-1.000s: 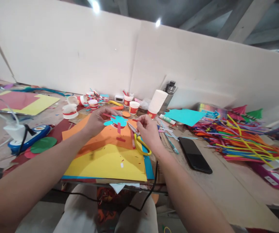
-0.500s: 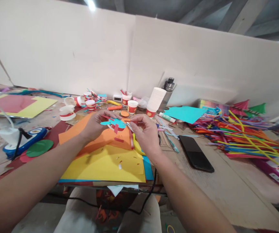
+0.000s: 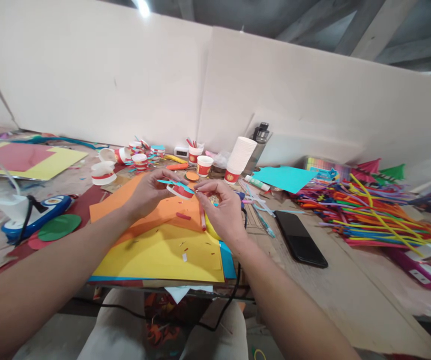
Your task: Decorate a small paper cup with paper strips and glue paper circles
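Note:
My left hand [image 3: 148, 191] is closed on a small cut paper cup [image 3: 178, 190] with a red band and a turquoise paper shape on top, held above the orange sheet [image 3: 155, 212]. My right hand [image 3: 221, 207] pinches the right edge of that same piece with thumb and forefinger. Under my right hand lie yellow-handled scissors [image 3: 210, 227], mostly hidden. A yellow sheet [image 3: 163, 257] lies nearest to me, strewn with small paper scraps.
A black phone [image 3: 300, 240] lies right of my hands. A heap of coloured pipe cleaners [image 3: 380, 215] fills the right side. A stack of white cups [image 3: 240, 159], loose cups [image 3: 105, 172], a turquoise sheet [image 3: 285, 177] and a charger on a blue device [image 3: 31, 215] also stand about.
My right hand has let go of the scissors and moved up to pinch the cup piece. The turquoise shape has tilted from facing me to nearly edge-on.

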Demonstrator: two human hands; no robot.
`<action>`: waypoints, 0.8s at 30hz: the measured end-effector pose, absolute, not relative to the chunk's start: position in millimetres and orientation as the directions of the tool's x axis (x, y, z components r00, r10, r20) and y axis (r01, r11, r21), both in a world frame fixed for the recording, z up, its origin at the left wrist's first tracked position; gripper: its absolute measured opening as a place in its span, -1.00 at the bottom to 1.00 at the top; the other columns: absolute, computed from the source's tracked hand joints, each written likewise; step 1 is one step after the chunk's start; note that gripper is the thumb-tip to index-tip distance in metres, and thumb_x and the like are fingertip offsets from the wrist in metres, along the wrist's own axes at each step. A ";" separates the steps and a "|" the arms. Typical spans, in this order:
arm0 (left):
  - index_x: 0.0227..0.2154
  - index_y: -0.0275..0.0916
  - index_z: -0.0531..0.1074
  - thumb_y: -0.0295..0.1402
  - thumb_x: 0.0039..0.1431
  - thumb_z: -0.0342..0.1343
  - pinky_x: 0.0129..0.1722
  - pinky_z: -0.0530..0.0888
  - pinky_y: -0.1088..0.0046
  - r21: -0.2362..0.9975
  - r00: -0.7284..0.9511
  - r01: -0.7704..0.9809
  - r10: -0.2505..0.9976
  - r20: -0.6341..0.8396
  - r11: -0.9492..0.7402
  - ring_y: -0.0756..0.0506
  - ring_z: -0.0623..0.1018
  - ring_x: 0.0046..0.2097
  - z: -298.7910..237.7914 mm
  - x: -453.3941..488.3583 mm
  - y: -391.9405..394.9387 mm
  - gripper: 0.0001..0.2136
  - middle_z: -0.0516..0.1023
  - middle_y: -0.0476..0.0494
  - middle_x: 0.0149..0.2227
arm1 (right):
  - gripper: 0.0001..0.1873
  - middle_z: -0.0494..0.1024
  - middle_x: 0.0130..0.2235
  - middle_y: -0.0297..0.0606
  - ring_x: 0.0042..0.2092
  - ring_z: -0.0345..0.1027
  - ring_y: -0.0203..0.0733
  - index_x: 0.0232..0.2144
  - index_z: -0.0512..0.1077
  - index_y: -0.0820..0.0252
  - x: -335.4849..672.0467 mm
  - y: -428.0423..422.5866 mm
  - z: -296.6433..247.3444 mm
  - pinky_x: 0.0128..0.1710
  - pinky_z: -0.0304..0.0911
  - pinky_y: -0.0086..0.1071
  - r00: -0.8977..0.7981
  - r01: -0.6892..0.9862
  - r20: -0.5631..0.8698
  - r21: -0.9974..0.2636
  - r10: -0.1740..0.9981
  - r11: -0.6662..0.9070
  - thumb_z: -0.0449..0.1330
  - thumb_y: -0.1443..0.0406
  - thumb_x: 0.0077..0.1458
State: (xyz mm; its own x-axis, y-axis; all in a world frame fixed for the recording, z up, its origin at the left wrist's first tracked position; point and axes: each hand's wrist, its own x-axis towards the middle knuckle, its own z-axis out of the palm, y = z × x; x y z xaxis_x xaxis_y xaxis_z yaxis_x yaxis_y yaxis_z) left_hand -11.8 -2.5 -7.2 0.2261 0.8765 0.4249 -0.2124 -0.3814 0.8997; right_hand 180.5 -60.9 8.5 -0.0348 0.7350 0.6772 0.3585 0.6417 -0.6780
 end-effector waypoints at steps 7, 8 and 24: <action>-0.39 -0.23 0.50 -0.35 -0.20 0.44 -0.18 0.52 0.32 0.903 0.236 -0.196 0.875 0.423 -0.383 -0.19 0.61 -0.15 -8.5 -11.3 -1.2 -0.72 0.66 -0.19 -0.24 | -0.98 0.58 -0.25 -0.27 -0.16 0.45 -0.20 -0.38 0.43 0.13 179.9 -61.9 10.4 -0.12 0.33 -0.26 -0.044 0.349 0.677 -0.678 0.734 0.647 0.22 0.34 0.11; -0.39 -0.23 0.50 -0.34 -0.19 0.43 -0.18 0.52 0.32 0.902 0.238 -0.197 0.874 0.424 -0.384 -0.18 0.61 -0.17 -8.2 -11.1 -1.4 -0.72 0.66 -0.19 -0.25 | -0.98 0.58 -0.26 -0.27 -0.16 0.45 -0.20 -0.38 0.43 0.13 179.8 -61.9 10.8 -0.13 0.33 -0.27 -0.044 0.346 0.675 -0.682 0.737 0.645 0.22 0.34 0.11; -0.34 -0.32 0.52 -0.36 -0.13 0.42 -0.34 0.45 0.52 0.909 0.323 -0.417 0.938 0.128 0.019 0.03 0.53 -0.39 -10.6 1.4 -0.7 -0.72 0.58 -0.08 -0.38 | -0.63 0.46 -0.07 -0.21 -0.20 0.27 -0.23 -0.15 0.40 0.13 181.7 -49.1 4.3 -0.27 0.28 -0.34 0.068 0.262 0.374 -0.901 0.925 0.345 0.26 0.13 -0.01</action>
